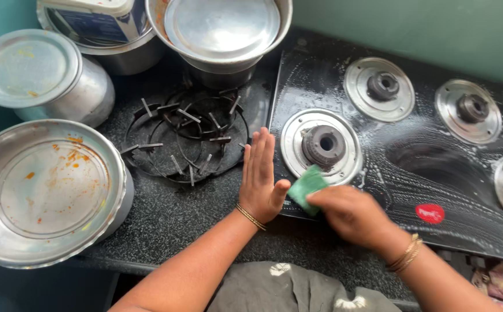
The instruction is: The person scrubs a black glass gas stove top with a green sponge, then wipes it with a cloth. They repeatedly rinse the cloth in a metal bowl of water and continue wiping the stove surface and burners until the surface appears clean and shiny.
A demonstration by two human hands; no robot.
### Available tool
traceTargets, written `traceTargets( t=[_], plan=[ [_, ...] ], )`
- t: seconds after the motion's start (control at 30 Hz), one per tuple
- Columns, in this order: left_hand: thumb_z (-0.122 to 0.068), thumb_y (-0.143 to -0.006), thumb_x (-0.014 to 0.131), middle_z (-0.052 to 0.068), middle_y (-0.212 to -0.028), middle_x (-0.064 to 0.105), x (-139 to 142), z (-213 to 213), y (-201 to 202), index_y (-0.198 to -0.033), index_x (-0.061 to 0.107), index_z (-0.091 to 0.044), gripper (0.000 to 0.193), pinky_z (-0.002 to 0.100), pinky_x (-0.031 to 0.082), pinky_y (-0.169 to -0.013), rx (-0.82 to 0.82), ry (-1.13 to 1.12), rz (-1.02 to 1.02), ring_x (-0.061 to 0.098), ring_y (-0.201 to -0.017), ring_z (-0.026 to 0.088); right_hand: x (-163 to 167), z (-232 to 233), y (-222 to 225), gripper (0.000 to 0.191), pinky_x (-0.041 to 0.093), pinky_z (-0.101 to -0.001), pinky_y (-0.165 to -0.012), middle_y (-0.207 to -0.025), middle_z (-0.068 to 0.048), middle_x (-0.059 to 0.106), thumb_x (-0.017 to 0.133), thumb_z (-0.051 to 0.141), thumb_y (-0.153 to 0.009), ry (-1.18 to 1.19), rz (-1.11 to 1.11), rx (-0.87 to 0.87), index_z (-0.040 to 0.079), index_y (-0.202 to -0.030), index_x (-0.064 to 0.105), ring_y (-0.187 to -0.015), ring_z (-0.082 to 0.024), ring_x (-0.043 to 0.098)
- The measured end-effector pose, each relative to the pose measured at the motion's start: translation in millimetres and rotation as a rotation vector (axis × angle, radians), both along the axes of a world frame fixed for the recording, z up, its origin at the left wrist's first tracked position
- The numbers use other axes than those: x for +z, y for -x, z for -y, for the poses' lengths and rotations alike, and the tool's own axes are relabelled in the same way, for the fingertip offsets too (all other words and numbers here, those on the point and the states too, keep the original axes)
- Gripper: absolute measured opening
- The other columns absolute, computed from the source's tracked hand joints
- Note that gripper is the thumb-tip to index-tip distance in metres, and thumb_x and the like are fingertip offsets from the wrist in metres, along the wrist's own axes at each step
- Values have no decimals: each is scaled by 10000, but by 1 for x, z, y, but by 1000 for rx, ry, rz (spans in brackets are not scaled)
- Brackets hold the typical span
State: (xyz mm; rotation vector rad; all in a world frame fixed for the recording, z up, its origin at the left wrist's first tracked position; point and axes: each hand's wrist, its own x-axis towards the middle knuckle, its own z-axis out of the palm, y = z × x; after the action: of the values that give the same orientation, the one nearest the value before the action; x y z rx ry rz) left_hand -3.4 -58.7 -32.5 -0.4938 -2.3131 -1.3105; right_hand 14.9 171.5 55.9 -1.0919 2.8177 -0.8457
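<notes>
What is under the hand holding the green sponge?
Under the right hand is the green sponge, on the soapy black stove. The hand covers the sponge's rear part.

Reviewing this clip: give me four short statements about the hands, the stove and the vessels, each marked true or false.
1. The right hand holds a green scrub pad. True.
2. The left hand grips a pot lid. False: it lies flat and open at the stove's edge.
3. The stove top is dry and clean. False: soapy streaks cover it.
4. The black pan supports lie stacked on the counter, off the burners. True.
</notes>
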Motion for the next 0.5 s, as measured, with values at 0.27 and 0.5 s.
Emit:
traceTargets(
  t=[0.27,0.5],
  plan=[
    [-771,-1023,74,244,-1768,17,-5,2,0,-1675,6,-59,968,614,30,-1353,46,-107,-16,39,-1668,422,10,80,53,311,531,-421,-915,-1246,-40,717,695,89,-817,-251,-27,97,140,-1118,755,-1076,-300,679],
    [-713,-1040,233,259,-1753,96,-1,-1,0,-1668,85,-48,926,602,47,-1328,52,33,29,89,-1651,429,-5,56,204,428,542,-437,-960,-1227,-110,726,706,14,-699,-221,-261,-56,102,-1112,777,-1117,-337,675]
  ],
)
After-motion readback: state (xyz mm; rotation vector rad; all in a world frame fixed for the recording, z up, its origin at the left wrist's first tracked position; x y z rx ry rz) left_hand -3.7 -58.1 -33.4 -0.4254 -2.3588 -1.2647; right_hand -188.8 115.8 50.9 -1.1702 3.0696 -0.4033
